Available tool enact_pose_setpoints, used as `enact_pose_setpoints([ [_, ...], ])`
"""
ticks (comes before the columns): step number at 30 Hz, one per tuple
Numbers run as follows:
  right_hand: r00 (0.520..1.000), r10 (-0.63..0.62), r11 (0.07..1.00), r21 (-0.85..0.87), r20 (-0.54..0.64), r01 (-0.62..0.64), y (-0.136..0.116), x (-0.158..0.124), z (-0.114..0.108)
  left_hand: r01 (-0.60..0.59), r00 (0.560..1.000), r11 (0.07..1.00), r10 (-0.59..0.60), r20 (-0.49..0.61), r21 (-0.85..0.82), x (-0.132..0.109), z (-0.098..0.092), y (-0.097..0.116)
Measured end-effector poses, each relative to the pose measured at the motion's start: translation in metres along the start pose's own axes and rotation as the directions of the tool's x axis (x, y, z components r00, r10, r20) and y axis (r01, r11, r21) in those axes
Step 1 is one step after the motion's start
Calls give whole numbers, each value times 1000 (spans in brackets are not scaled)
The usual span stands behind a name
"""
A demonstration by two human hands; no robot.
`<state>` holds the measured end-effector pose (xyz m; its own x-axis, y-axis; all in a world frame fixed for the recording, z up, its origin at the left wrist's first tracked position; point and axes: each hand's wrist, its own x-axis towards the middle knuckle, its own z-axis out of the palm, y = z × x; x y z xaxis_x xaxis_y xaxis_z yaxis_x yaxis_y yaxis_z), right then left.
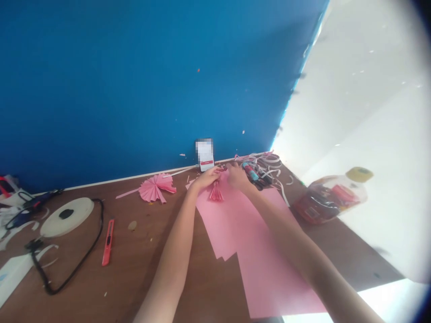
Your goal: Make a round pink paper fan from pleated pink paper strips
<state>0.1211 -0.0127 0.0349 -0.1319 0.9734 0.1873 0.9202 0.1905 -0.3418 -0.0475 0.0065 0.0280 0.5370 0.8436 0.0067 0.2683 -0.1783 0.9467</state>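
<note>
My left hand [208, 178] is closed around the upper end of a small pleated pink paper fan [216, 193], whose folds spread out below the fingers. Close beside it on the right, my right hand [236, 176] has its fingers bent in near the top of the fan; whether they grip anything is hidden. Beneath both hands lie large sheets of pink paper [266, 264], overlapping on the brown table [151, 260]. Left of my hands rests a round pleated pink paper rosette [156, 188] with a thin paper strip sticking out.
A phone [205, 154] leans on the blue wall. Paper strips [269, 163] and a blue tube [249, 172] lie at the right. A bottle with a yellow cap [332, 197] stands at the right edge. Leftward are a red cutter knife [107, 242], a white disc [76, 217] and a black cord [84, 264].
</note>
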Motion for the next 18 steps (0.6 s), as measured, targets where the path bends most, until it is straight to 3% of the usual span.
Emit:
enact_pose_setpoints([
  [5,989,-81,978,182,-120,102,1,7,-6,-16,997,1000,16,-74,-9,-2,1,-2],
  [9,993,-113,956,269,-26,115,4,11,-8,21,998,1000,-22,-64,-20,-3,2,-5],
  [13,995,-92,956,275,-37,98,6,11,-12,15,997,999,-17,-73,-32,-1,3,-7],
  [18,980,-190,939,302,58,164,8,9,-11,-4,997,999,1,-80,-37,1,4,-4],
])
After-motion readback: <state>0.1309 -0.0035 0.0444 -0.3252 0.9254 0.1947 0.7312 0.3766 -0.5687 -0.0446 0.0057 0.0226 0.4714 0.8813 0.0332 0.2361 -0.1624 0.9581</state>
